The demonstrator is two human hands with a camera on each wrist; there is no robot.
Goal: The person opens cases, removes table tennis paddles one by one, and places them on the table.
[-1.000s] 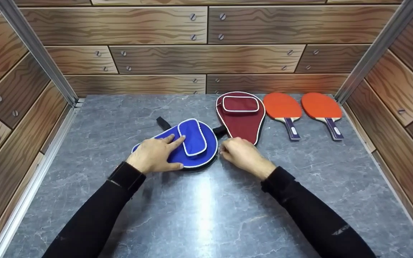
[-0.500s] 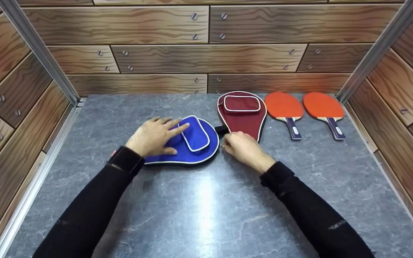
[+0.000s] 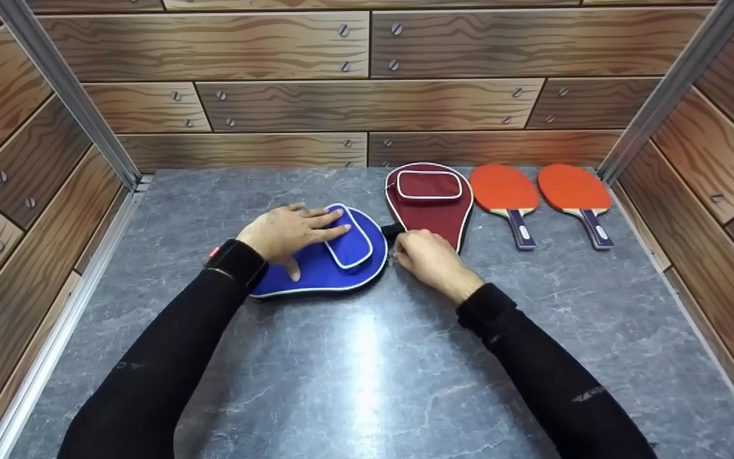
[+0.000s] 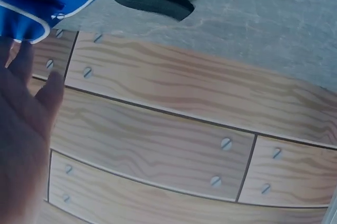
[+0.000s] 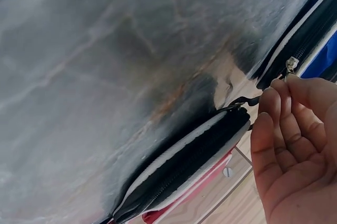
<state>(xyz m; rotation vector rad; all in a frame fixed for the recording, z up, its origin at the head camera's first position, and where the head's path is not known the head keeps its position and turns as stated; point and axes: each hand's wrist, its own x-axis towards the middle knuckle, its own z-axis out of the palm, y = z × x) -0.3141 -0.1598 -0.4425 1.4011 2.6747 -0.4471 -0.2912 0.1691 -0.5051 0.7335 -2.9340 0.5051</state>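
A blue table tennis bat case (image 3: 316, 271) with white piping lies on its side on the grey table, its small pocket (image 3: 353, 245) uppermost. My left hand (image 3: 283, 234) rests on it with fingers spread, fingertips on the pocket. At the case's rounded right end, my right hand (image 3: 429, 258) pinches the zipper pull (image 5: 291, 64) between thumb and forefinger, as the right wrist view shows. A maroon bat case (image 3: 431, 220) lies just behind this hand, which overlaps its narrow end in the head view.
Two bats, one orange-red (image 3: 504, 188) and another like it (image 3: 574, 187), lie at the back right, handles toward me. A black strap (image 4: 152, 2) sticks out from the blue case. Wood-patterned walls (image 3: 367, 105) enclose the table at the back and sides.
My left hand has slid away from me and over the blue case onto its pocket; the case has turned slightly. My right hand stays at the case's right end, shifting slightly away from me.
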